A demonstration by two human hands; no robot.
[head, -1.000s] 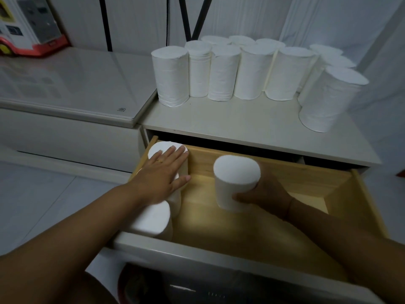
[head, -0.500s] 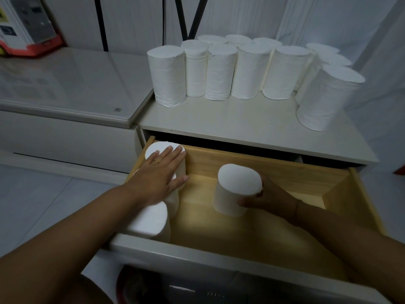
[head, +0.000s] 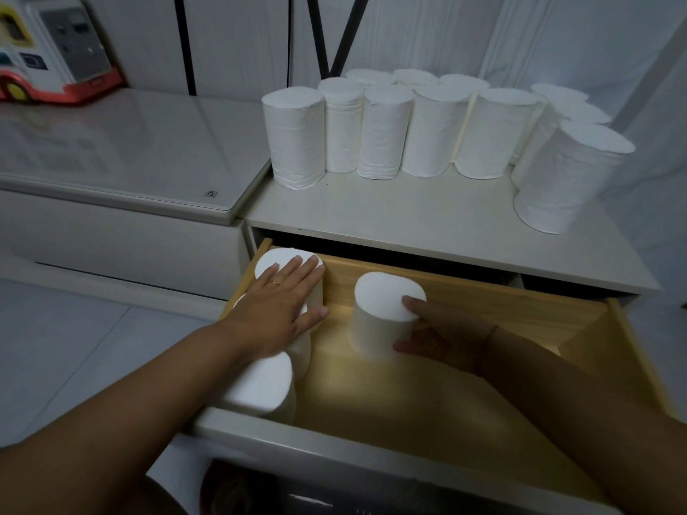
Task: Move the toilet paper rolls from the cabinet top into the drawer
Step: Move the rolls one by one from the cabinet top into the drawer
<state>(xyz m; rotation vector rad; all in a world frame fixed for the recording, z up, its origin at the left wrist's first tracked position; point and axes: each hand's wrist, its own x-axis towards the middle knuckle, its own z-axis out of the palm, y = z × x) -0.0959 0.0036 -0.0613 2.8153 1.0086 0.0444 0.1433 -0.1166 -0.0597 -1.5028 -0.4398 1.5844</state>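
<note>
Steadying the row of rolls point(head: 260, 384) at the drawer's point(head: 483, 299) left, the left hand point(head: 282, 306) lies flat. The right hand point(head: 442, 338) grips another roll point(head: 383, 314), probably to tuck alongside.

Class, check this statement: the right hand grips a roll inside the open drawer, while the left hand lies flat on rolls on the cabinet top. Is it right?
One slip. In the head view, the left hand lies flat on the left-side rolls inside the drawer, not on the cabinet top. The right hand does grip the middle roll inside that open drawer.
</note>
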